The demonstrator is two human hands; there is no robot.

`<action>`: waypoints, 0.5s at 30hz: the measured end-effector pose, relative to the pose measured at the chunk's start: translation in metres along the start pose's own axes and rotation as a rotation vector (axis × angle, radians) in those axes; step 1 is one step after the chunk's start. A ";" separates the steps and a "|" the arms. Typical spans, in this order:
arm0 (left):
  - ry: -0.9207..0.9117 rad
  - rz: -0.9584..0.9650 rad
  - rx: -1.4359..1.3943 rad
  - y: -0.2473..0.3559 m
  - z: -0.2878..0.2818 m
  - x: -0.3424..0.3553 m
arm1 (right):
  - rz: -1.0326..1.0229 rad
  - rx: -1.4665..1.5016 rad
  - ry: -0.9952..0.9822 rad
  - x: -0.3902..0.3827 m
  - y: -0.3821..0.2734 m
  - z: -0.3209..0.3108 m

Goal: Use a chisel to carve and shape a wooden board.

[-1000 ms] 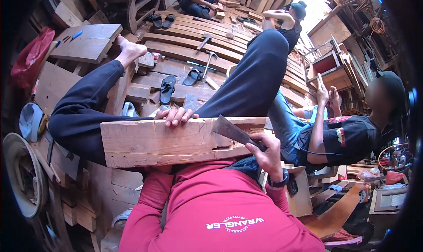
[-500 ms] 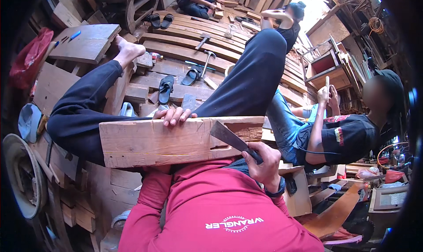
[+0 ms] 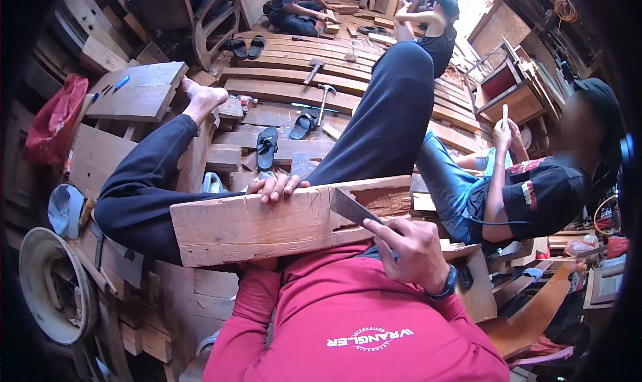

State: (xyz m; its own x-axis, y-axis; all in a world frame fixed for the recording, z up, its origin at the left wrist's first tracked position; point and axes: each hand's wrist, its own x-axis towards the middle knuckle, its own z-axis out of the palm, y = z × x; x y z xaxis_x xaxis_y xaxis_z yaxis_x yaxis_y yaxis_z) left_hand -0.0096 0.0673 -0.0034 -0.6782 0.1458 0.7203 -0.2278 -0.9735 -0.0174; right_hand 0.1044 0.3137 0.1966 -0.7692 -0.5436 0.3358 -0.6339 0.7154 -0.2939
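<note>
A thick wooden block [image 3: 251, 225] lies across my lap, its right end tilted slightly up. Near that end is a rough, dark hollow [image 3: 384, 200] with a narrow slot below it. My left arm passes beneath the block, and my left hand [image 3: 277, 185] comes up behind it, fingers closed over the far edge. In my right hand [image 3: 411, 248] is a putty knife [image 3: 352, 208] with a flat dark blade that widens to its tip. My index finger stretches along the blade, which rests against or just above the block beside the hollow. My palm hides most of the handle.
At right a co-worker [image 3: 545, 195] sits close, holding a thin object. Two more people sit farther back. Beyond my legs, hammers [image 3: 326, 104] and sandals [image 3: 267, 147] lie on planks. A round basin [image 3: 30, 275] stands at left, below a red bag [image 3: 57, 118].
The whole view has shifted, moving the scene rightward. My right index finger has straightened along the blade. The block's right end sits slightly higher, while my left hand keeps its hold.
</note>
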 end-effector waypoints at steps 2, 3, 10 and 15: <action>-0.021 0.004 -0.033 -0.002 0.003 0.004 | 0.000 -0.118 -0.085 0.007 -0.001 -0.004; -0.003 0.004 -0.020 -0.002 0.007 0.003 | 0.025 -0.106 -0.093 0.010 0.001 -0.005; -0.054 -0.017 0.018 0.003 -0.001 0.003 | 0.009 -0.018 -0.063 0.014 0.021 -0.008; -0.037 0.003 0.010 -0.001 0.003 0.004 | 0.043 0.008 0.055 0.011 0.018 -0.003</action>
State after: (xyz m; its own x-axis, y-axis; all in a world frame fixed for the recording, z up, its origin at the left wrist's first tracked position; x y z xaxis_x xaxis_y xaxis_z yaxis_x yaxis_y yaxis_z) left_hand -0.0099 0.0679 0.0012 -0.6528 0.1369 0.7451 -0.2190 -0.9756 -0.0126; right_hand 0.0848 0.3227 0.1978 -0.7900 -0.4877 0.3715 -0.6015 0.7339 -0.3156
